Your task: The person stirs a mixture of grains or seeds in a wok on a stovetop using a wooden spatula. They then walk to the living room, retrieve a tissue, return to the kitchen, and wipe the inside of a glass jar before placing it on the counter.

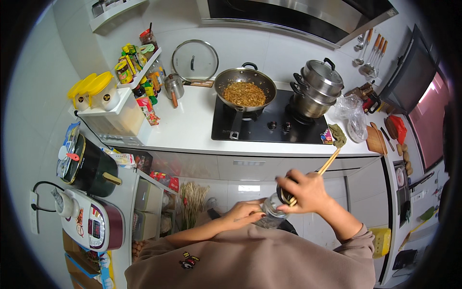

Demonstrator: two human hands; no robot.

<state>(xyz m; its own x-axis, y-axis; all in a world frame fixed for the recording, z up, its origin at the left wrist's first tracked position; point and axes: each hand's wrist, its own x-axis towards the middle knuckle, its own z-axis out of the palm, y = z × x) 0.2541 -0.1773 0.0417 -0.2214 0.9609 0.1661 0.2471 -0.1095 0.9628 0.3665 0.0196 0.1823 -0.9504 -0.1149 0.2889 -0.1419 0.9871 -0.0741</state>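
My left hand (244, 214) is wrapped around a clear glass jar (271, 211), held close in front of my body. My right hand (306, 191) grips the jar's dark lid (284, 194) at the mouth, with a pair of wooden chopsticks (330, 162) held in the same hand, pointing up and to the right. Whether the lid is seated on the jar cannot be told. Beyond the hands, a wok (245, 72) with browned, chopped food (244, 94) rests on the left burner of the black gas hob (260, 126).
A stacked steel steamer (317, 90) stands on the right burner. A glass lid (195, 61) leans on the wall beside a steel pot (174, 86). A green cloth (337, 135) lies at the hob's right edge. A rice cooker (95, 225) and black air fryer (92, 166) stand at left.
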